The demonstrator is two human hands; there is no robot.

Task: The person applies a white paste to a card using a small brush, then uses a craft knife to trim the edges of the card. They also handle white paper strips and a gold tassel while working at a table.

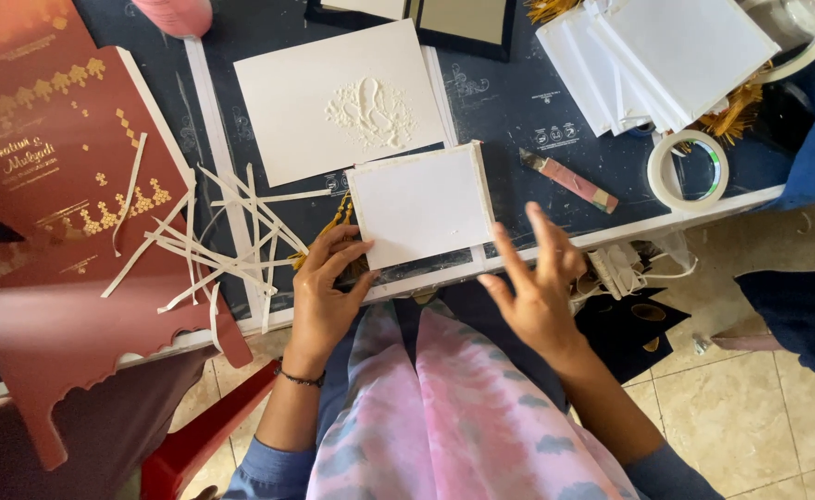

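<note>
- Lying flat near the front edge of the dark worktop (518, 111): small white card (421, 204), its lower left corner touched by the left hand (326, 282), fingers bent and resting at the corner, not clamped round it.
- Hovering just right of the card's lower right corner: right hand (541, 287), fingers spread apart, holding nothing (fingertips over the worktop's white front edge).
- Resting just behind the small card, edges nearly touching: larger white sheet with an embossed figure (338, 97).
- Scattered left of the left hand: loose white paper strips (227, 231), some overhanging the red card with gold print (46, 157), leaving little free room on that side.
- Showing beneath the left hand's fingers: bit of yellow tassel (338, 222).
- Sitting right of the small card with bare worktop between: pink utility knife (569, 181), then roll of tape (688, 169) close to the front edge.
- Stacked at the far right corner: fanned pile of white cards (657, 56).
- Hanging off the front edge by the right hand: bundle of white cord (625, 268).
</note>
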